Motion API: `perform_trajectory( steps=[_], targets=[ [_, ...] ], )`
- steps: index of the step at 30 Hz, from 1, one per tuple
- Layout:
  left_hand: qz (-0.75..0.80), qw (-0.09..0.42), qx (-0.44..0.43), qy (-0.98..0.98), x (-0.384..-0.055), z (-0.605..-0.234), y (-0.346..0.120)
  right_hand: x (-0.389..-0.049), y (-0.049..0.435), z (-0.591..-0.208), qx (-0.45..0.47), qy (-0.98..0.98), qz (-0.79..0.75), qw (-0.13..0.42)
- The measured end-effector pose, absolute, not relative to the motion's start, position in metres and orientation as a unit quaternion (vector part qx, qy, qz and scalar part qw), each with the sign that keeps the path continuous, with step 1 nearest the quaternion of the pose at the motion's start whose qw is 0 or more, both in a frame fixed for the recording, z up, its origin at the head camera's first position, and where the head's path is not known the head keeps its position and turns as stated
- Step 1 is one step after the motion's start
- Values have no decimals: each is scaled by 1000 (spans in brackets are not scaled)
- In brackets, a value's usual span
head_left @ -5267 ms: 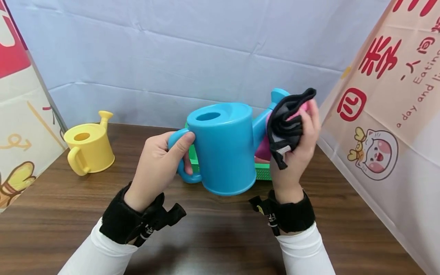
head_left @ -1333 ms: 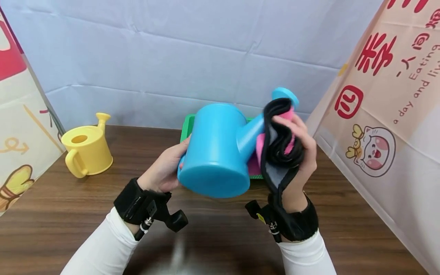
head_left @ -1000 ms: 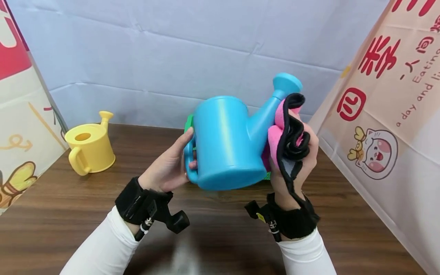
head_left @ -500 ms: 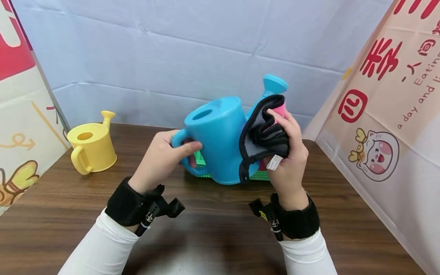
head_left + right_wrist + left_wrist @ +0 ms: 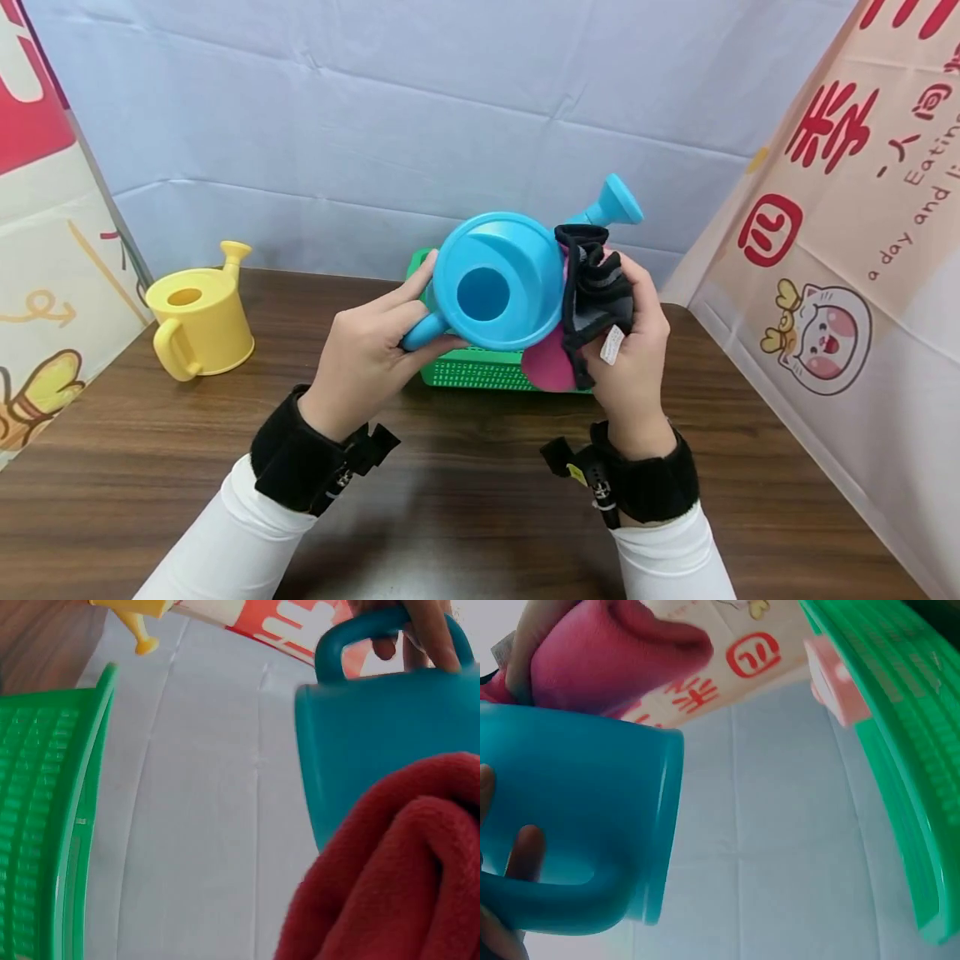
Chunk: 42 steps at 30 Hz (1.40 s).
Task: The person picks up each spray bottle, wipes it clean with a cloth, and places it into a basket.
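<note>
My left hand (image 5: 360, 358) grips the handle of a blue watering can (image 5: 528, 250), held up above the table. Its top with the round opening faces the head camera, and the spout points to the upper right. In my right hand (image 5: 637, 354) is a bunched cleaning cloth (image 5: 596, 296), pink on one side and grey with black edging on the other, with a small white label. The cloth lies against the can's right side, below the spout. Fingers curl around the can's handle (image 5: 570, 907) in the left wrist view. Pink folds of the cloth (image 5: 420, 862) hide my right fingers in the right wrist view.
A green plastic basket (image 5: 480, 377) stands on the wooden table (image 5: 465, 483) behind the can. Something pale pink (image 5: 836, 679) shows at its rim in the left wrist view. A yellow watering can (image 5: 210, 325) stands at the left. Fabric backdrops (image 5: 337, 125) enclose the table.
The blue can has tilted from showing its side and base to showing its top opening. The cloth stays in my right hand, shifting along the can's right side and spout.
</note>
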<state>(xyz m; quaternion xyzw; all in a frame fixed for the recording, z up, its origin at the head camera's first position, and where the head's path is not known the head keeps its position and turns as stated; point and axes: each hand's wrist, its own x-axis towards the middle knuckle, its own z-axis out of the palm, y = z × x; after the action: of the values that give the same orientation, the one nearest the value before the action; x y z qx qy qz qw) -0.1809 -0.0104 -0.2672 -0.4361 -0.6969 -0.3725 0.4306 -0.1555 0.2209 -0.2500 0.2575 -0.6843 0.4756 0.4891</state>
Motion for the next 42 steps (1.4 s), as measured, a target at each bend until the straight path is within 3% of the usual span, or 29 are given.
perform_trajectory(
  steps=[3,8,14,17,21,24,26,33,42],
  targets=[
    [-355,426,-434,-710,-179,-267,-11,-158,220,-250,247,-692,451,506],
    [-353,406,-431,-725,-177,-267,-9,-165,214,-250,206,-654,386,617],
    [-299,443,-437,-724,-180,-269,-8,-165,216,-244,168,-556,454,676],
    [-242,466,-473,-708,-182,-270,-8,-162,227,-241,195,-556,531,609],
    [-174,502,-503,-682,-183,-269,-10,-157,249,-239,209,-591,667,402],
    [-152,522,-506,-670,-182,-267,-11,-157,263,-239,195,-602,714,298],
    [-149,524,-506,-669,-182,-266,-11,-158,268,-239,184,-608,718,284],
    [-210,494,-444,-717,-190,-271,-11,-156,261,-240,189,-551,743,329],
    [-265,464,-391,-749,-194,-272,-12,-146,257,-240,287,-504,766,277]
  ],
)
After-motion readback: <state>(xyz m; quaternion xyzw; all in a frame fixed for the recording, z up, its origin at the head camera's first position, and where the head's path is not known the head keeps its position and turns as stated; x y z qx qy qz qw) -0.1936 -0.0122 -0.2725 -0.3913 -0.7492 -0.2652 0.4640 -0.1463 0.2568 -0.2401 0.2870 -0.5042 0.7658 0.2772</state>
